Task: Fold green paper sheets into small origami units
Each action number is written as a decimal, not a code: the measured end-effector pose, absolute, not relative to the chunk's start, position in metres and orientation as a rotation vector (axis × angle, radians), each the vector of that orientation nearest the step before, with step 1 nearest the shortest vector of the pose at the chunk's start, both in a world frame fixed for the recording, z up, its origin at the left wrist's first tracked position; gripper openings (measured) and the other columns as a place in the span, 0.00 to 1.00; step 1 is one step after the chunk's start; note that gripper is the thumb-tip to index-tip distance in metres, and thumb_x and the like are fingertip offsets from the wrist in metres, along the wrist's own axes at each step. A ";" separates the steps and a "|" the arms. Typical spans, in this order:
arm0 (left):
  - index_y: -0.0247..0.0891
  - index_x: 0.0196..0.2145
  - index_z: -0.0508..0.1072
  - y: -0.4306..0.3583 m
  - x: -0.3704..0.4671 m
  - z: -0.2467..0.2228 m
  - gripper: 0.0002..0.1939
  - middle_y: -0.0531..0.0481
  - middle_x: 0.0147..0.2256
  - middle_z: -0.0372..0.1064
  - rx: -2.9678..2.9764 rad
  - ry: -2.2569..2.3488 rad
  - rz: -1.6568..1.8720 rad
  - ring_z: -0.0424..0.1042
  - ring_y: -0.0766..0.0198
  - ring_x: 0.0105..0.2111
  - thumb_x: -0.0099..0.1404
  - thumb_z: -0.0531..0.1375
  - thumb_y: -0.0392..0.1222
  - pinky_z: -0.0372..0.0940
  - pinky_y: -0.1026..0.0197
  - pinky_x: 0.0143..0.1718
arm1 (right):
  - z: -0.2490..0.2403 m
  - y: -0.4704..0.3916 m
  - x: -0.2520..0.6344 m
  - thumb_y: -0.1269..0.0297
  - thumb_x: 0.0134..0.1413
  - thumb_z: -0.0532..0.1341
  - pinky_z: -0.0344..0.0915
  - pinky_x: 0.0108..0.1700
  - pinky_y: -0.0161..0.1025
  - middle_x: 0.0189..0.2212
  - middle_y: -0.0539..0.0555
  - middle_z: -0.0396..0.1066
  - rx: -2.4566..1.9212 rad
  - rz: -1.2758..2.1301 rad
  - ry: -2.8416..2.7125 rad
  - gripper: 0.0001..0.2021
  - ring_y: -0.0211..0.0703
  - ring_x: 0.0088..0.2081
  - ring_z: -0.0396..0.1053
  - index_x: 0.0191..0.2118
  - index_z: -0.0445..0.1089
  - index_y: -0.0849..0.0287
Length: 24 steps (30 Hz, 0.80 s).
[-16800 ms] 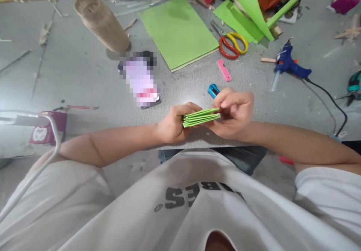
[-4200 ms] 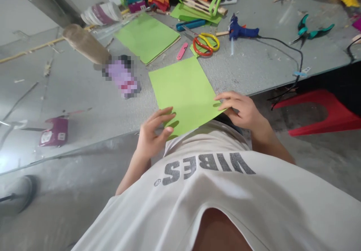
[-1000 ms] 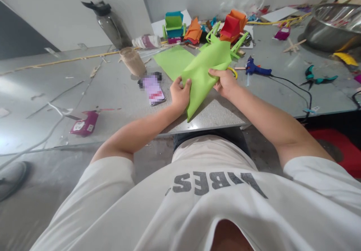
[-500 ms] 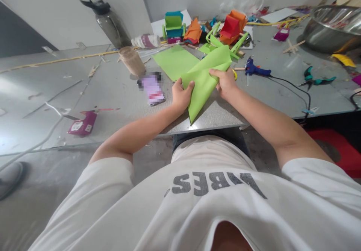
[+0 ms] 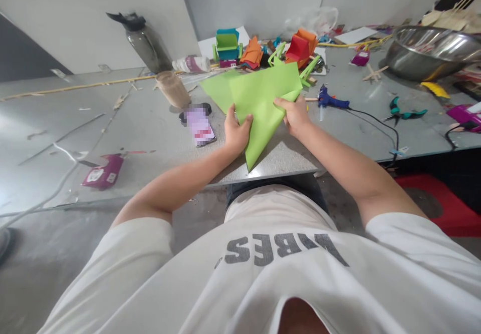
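Holding a green sheet [image 5: 259, 98] by both edges, head view: left hand [image 5: 237, 132] has its thumb on the sheet's face, remaining fingers mostly hidden behind, pinched closed on the paper. Right hand [image 5: 295, 115] likewise closed on the opposite edge, thumb on top, where the paper curls over. Sheet sits at the front of the table [image 5: 150, 128], one corner pointing toward the wearer; contact with the tabletop cannot be told. Second sheet [image 5: 214, 89] lies flat behind it, partly covered. Phone [image 5: 201, 128] near left hand; glue gun [image 5: 332, 98] right of right hand, pliers [image 5: 406, 111] farther right.
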<state>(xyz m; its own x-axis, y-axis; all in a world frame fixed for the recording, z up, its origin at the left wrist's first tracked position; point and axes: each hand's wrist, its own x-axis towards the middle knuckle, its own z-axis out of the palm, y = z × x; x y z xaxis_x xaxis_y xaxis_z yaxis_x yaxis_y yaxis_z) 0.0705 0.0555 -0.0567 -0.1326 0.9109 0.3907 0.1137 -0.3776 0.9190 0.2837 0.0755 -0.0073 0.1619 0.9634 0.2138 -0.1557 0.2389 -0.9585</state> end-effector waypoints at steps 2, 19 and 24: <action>0.46 0.72 0.77 0.055 0.071 -0.055 0.31 0.37 0.65 0.87 1.451 1.150 1.550 0.87 0.41 0.70 0.79 0.78 0.50 0.84 0.43 0.73 | -0.007 0.077 0.286 0.51 0.47 0.82 0.86 0.73 0.62 0.58 0.57 0.91 -1.016 1.015 -1.067 0.26 0.63 0.65 0.87 0.52 0.80 0.45; 0.43 0.38 0.76 0.055 0.076 -0.045 0.13 0.52 0.35 0.80 1.368 1.162 1.536 0.83 0.60 0.38 0.82 0.72 0.39 0.78 0.63 0.40 | -0.015 0.069 0.277 0.46 0.35 0.85 0.85 0.77 0.69 0.59 0.57 0.92 -0.995 1.212 -1.204 0.30 0.70 0.73 0.84 0.46 0.78 0.42; 0.44 0.40 0.75 0.059 0.078 -0.046 0.14 0.54 0.33 0.80 1.274 1.052 1.533 0.82 0.64 0.31 0.74 0.78 0.37 0.73 0.65 0.31 | -0.017 0.085 0.291 0.59 0.36 0.80 0.86 0.76 0.68 0.52 0.57 0.94 -0.995 1.208 -1.165 0.25 0.71 0.70 0.86 0.44 0.79 0.45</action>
<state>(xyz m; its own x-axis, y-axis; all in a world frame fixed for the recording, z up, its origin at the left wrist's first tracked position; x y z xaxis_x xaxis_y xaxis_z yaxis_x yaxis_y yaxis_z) 0.0779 0.0594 -0.0462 -0.1103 0.9579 0.2651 -0.0973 -0.2758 0.9563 0.2912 0.0850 -0.0165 -0.0140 0.9925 0.1214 -0.1572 0.1177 -0.9805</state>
